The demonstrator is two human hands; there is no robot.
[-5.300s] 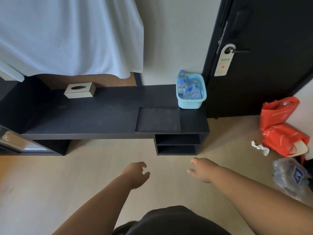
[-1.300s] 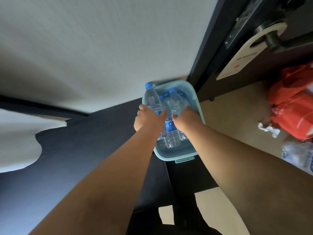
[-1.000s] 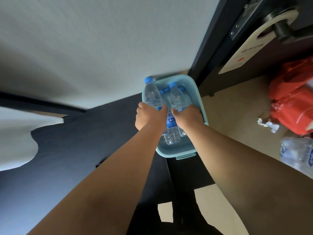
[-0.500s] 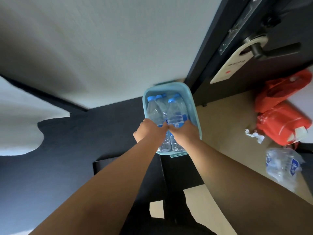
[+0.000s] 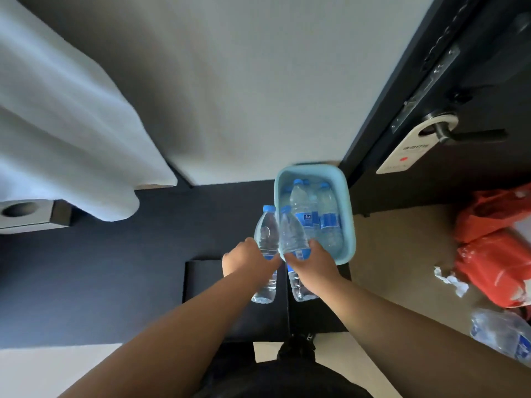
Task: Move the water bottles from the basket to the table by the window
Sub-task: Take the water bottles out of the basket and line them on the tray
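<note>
1. At the far left, a grey tissue box sat on the dark desk, partly under a hanging white cloth.
2. The left hand curled its fingers round the middle of 1 clear water bottle with a blue cap, held upright above the desk.
3. The right hand gripped a 2nd water bottle the same way, and the 2 bottles stood side by side, seemingly touching, just near-left of the basket.
4. The light blue basket sat at the desk's far right end and held the other bottles, their count unclear.
5. Right of it stood a dark door with a white door hanger on its handle.
6. On the floor at the right lay red plastic bags, crumpled white paper and a wrapped pack of bottles.
</note>
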